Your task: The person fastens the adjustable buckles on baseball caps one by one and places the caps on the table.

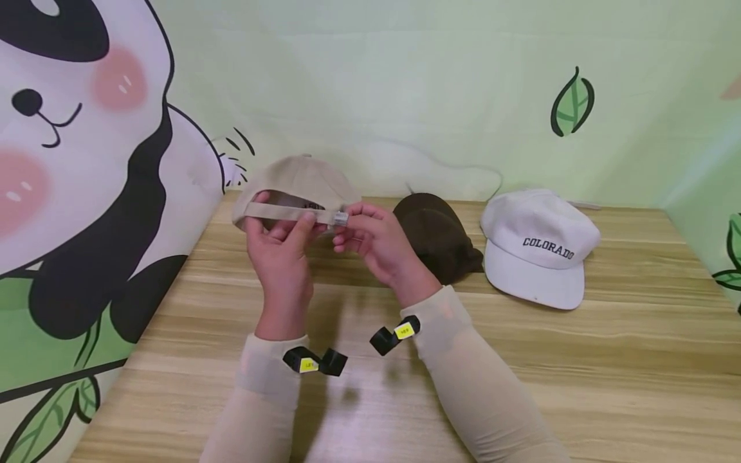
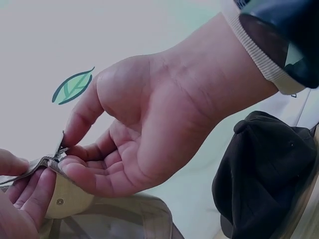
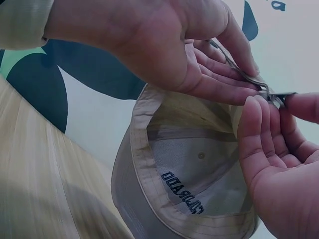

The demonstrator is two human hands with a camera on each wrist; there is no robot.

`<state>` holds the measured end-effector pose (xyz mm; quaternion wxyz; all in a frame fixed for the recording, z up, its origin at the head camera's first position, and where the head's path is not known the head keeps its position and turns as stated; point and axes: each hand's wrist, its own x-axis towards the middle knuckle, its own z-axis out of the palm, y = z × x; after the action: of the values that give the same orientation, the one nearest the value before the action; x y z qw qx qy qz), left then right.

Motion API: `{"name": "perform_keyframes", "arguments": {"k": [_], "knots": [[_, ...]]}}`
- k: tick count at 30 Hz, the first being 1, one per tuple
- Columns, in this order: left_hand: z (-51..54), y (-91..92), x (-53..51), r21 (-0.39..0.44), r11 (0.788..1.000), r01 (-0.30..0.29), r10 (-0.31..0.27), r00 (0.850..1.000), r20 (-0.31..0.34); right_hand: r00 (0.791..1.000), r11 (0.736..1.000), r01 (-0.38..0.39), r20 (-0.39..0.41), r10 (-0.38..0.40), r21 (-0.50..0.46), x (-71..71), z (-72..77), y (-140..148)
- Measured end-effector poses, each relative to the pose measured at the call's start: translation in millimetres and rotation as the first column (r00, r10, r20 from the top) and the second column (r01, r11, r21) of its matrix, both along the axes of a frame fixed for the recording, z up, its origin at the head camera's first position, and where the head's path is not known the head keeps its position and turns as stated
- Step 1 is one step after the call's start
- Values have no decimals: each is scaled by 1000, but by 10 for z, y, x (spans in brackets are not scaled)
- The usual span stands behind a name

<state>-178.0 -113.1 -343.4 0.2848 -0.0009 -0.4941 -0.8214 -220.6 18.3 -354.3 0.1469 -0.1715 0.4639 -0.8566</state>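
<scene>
A beige cap (image 1: 307, 175) is held up at the back left of the table, its back opening toward the head camera. My left hand (image 1: 282, 263) pinches its strap (image 1: 272, 211) between thumb and fingers. At the strap's right end, my right hand (image 1: 379, 247) pinches the metal buckle (image 1: 340, 218). In the right wrist view, fingertips of my left hand (image 3: 159, 50) and my right hand (image 3: 289, 169) meet at the buckle, above the cap's inside (image 3: 199, 154) with dark lettering. The left wrist view shows my right hand (image 2: 154, 109) with curled fingers at the buckle.
A dark brown cap (image 1: 431, 235) lies on the wooden table (image 1: 625, 360) just right of my right hand. Beside it sits a white cap (image 1: 538, 238) lettered COLORADO. A pale green backdrop (image 1: 405, 83) with a panda picture stands behind and at the left.
</scene>
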Motion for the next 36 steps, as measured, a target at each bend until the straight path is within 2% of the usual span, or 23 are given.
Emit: {"name": "perform_keyframes", "arguments": {"k": [3,11,17,26,29,36], "knots": [[1,6,2,5,1000,4,-4,1000,-3,1000,1000,0,-7,0,-6,5,5,-14],[1,18,-1,7,1000,-8,8,1000,23,996,997,52,-76,-48,58,10,0,-28],[6,7,0,-4,999,-32,32,999,18,992,998,57,-116,-54,29,13,-6,-26],[8,5,1,-13,1000,-25,25,1000,8,995,1000,13,-102,-15,-17,18,-6,0],[5,11,1,-4,1000,-17,17,1000,1,992,999,39,-121,-38,9,18,-7,5],[6,26,10,24,1000,-2,2,1000,-2,977,987,162,-140,-159,6,34,10,-29]]}}
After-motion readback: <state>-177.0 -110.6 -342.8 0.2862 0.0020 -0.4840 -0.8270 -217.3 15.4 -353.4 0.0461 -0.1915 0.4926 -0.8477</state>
